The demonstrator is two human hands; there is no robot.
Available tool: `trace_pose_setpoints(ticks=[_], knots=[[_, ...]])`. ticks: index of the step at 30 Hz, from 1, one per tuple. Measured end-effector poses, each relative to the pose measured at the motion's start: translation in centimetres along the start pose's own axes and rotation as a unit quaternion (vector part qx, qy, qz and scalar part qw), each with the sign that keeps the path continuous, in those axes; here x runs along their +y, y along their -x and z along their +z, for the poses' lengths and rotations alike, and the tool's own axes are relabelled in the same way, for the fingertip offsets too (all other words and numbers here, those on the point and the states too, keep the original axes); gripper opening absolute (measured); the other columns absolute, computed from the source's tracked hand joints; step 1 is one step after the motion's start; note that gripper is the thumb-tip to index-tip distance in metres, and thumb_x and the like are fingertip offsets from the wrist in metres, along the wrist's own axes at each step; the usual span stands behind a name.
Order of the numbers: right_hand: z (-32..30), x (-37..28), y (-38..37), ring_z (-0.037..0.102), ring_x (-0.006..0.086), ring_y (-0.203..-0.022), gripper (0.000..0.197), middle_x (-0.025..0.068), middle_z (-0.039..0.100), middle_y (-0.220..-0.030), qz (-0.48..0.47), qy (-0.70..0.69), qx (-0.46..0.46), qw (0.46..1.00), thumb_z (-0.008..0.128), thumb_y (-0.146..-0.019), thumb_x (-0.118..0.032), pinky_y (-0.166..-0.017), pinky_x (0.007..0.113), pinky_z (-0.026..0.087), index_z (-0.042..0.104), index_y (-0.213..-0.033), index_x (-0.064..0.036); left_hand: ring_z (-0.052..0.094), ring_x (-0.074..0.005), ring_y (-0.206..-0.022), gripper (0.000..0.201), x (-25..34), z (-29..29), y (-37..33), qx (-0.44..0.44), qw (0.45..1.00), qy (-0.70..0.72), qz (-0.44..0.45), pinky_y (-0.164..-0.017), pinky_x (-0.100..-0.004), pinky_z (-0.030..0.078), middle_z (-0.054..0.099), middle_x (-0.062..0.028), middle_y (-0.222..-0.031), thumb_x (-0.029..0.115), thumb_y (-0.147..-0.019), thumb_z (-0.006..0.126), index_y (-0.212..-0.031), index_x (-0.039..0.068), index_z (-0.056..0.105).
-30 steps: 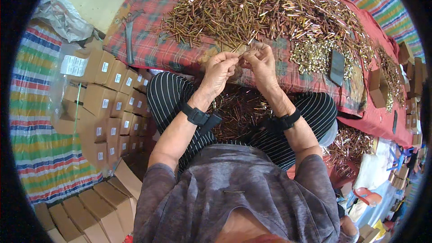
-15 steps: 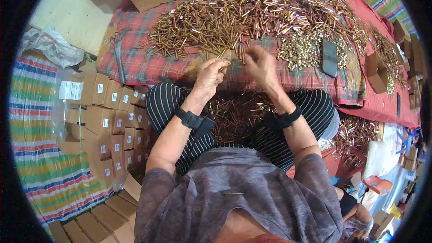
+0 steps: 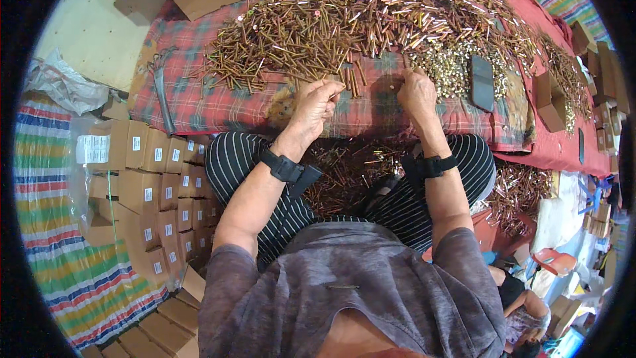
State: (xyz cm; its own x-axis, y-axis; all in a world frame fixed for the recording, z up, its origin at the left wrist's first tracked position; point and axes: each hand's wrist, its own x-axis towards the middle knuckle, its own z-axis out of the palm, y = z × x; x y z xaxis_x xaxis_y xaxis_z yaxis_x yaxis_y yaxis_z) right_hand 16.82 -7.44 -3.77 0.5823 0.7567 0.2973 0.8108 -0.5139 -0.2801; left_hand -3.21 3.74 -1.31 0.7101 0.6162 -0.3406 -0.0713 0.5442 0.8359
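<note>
Well, you are holding your left hand (image 3: 313, 106) over the near side of the plaid-covered bench (image 3: 218, 105), its thumb and forefinger pressing together; whether they are pinching a metal piece, you cannot tell from this view. Your right hand (image 3: 418, 95) is hovering just beside the heap of small shiny metal pieces (image 3: 444, 69), its fingers curling in, and whether they are gripping anything is too hidden to tell. Between your hands, a few loose brass-coloured rods (image 3: 354, 83) are lying nearer the left one, while a big heap of rods (image 3: 331, 20) is spreading across the bench beyond. A dark rectangular slab (image 3: 483, 84) is resting among the small pieces, and a hammer-like tool (image 3: 161, 96) is lying well off to your left, above stacked cardboard boxes (image 3: 147, 195)
</note>
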Motion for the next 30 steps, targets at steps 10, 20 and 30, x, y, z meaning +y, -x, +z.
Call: trace_pose_setpoints(ticks=[10,20,30], knots=[[0.1,0.2,0.7,0.059,0.0366,-0.076,0.011,0.0177,0.058,-0.081,-0.041,-0.002,0.032,0.999,0.053,-0.07,0.0,-0.065,0.044,0.047,0.058,-0.08,-0.0017,0.034,-0.0002,-0.049,0.007,-0.8,-0.4,0.3,0.001,1.0,0.025,-0.001,-0.042,-0.0141,0.024,0.05,0.0031,-0.068,0.013,-0.083,0.059,-0.08,0.008,0.057],[-0.5,-1.1,1.1,0.059,0.0351,-0.074,0.015,0.0166,0.059,-0.081,-0.025,-0.021,0.066,0.997,0.053,-0.075,-0.004,-0.064,0.042,0.047,0.061,-0.088,-0.0034,0.034,-0.0007,-0.049,0.007,-0.5,-1.2,0.6,-0.002,0.999,0.035,0.007,-0.042,-0.0145,0.025,0.049,0.0023,-0.066,0.013,-0.083,0.058,-0.082,0.006,0.058],[1.4,-3.2,1.4,0.059,0.0336,-0.076,0.017,0.0158,0.058,-0.081,-0.095,0.012,0.004,0.995,0.058,-0.071,-0.004,-0.066,0.041,0.05,0.061,-0.088,-0.0028,0.034,-0.001,-0.048,0.01,-1.1,-2.0,0.3,0.003,1.0,0.016,0.015,-0.042,-0.016,0.024,0.049,0.0025,-0.065,0.013,-0.082,0.059,-0.081,0.004,0.059]])
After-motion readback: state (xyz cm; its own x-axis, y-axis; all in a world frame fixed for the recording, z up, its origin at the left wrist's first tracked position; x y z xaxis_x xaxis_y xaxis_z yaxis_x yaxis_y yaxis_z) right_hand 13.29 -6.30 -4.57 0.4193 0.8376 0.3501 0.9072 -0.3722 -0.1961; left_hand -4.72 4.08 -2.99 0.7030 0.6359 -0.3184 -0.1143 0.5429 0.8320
